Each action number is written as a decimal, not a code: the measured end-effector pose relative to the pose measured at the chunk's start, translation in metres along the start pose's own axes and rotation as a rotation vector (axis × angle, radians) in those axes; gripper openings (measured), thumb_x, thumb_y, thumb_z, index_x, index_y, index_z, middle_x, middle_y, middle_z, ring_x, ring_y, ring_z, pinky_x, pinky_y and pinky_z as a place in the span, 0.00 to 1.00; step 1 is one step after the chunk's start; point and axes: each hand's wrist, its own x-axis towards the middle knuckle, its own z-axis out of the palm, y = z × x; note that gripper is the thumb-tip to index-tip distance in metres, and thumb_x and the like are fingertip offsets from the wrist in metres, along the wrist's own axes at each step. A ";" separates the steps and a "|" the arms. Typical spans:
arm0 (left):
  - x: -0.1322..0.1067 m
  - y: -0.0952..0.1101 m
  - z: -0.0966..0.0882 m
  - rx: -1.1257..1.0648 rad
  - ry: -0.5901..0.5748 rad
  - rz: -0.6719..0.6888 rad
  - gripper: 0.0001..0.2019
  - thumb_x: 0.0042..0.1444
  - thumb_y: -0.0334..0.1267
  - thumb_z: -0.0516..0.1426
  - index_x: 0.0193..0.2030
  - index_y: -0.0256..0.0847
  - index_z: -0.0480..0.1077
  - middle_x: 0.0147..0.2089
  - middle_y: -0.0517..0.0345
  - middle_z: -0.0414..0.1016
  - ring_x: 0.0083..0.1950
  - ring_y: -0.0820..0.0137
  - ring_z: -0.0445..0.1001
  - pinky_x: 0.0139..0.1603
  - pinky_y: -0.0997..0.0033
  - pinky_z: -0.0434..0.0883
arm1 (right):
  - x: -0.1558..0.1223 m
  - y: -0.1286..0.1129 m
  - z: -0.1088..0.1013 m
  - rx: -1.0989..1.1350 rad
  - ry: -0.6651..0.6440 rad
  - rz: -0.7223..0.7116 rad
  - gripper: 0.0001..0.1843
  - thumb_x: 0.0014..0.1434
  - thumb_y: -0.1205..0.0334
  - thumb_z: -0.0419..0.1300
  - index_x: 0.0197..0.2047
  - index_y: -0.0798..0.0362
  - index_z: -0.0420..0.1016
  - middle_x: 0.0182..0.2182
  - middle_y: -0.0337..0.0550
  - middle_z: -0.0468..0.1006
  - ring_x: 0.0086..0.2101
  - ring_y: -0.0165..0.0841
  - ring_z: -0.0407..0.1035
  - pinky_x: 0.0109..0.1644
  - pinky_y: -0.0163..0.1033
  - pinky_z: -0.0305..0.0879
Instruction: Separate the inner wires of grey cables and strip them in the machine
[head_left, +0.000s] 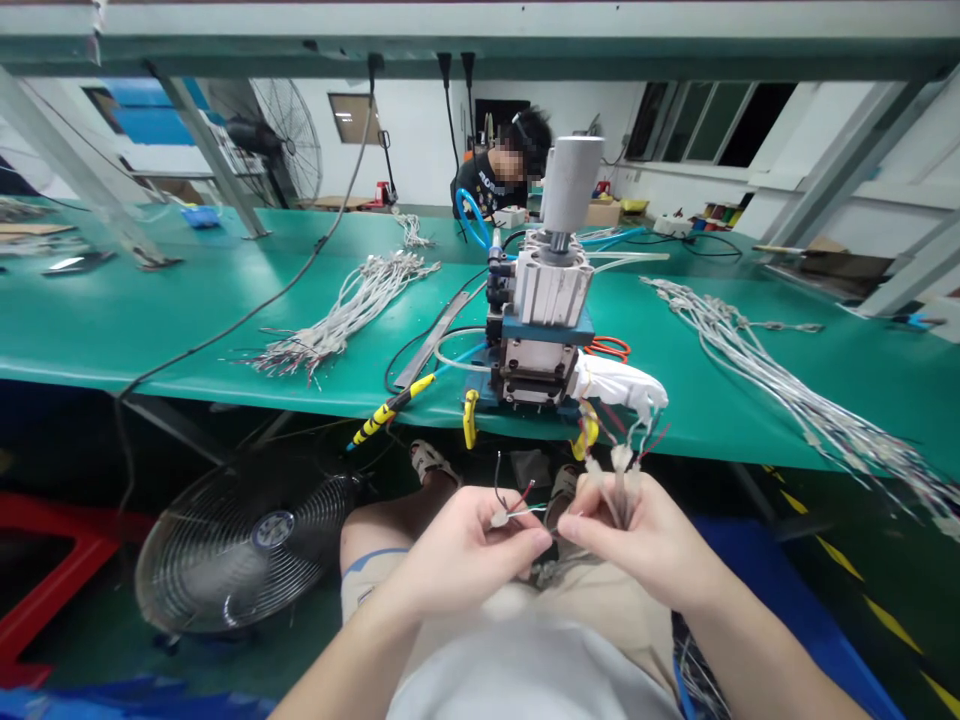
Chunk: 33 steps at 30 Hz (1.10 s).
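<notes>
My left hand (480, 540) is closed on a cable end whose thin wires (517, 505), black, red, white and green, fan out over the fingers. Close beside it, my right hand (626, 525) grips several pale cables (619, 470) with loose coloured wires at their ends. The two hands are held low over the lap, in front of the table edge, fingertips nearly meeting. Just beyond them stands a pneumatic press (547, 300) with a grey cylinder on top. A white wrapped piece (619, 385) sticks out from its right side.
White cable bundles lie on the green table (187, 330), one bundle (352, 310) left of the press and another (787, 380) right. A yellow-black air gun (390, 412) overhangs the front edge. A floor fan (255, 540) stands lower left. A person (499, 175) sits across the table.
</notes>
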 end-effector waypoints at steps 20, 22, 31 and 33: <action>0.008 -0.015 0.020 -0.381 0.143 0.181 0.14 0.55 0.45 0.63 0.27 0.35 0.72 0.18 0.59 0.74 0.22 0.76 0.67 0.29 0.77 0.64 | 0.008 0.002 0.024 0.585 0.238 0.105 0.14 0.39 0.58 0.76 0.25 0.58 0.81 0.15 0.34 0.69 0.13 0.16 0.44 0.15 0.29 0.36; 0.008 -0.015 0.021 -0.391 0.138 0.187 0.14 0.55 0.44 0.64 0.27 0.35 0.73 0.18 0.60 0.74 0.22 0.77 0.67 0.29 0.77 0.64 | 0.009 -0.002 0.025 0.600 0.238 0.111 0.15 0.38 0.58 0.77 0.23 0.58 0.80 0.17 0.37 0.72 0.13 0.16 0.45 0.15 0.28 0.36; 0.006 -0.020 0.021 -0.396 0.146 0.191 0.11 0.56 0.42 0.63 0.29 0.36 0.73 0.19 0.59 0.76 0.22 0.76 0.69 0.29 0.77 0.64 | 0.009 0.007 0.022 0.551 0.223 -0.006 0.14 0.49 0.56 0.72 0.23 0.56 0.78 0.13 0.31 0.64 0.14 0.18 0.44 0.17 0.30 0.37; 0.005 -0.019 0.022 -0.377 0.145 0.185 0.12 0.56 0.43 0.63 0.28 0.36 0.73 0.19 0.59 0.75 0.22 0.77 0.69 0.29 0.77 0.65 | 0.008 0.009 0.020 0.436 0.264 -0.098 0.13 0.53 0.57 0.70 0.24 0.56 0.76 0.14 0.30 0.62 0.15 0.19 0.46 0.18 0.30 0.40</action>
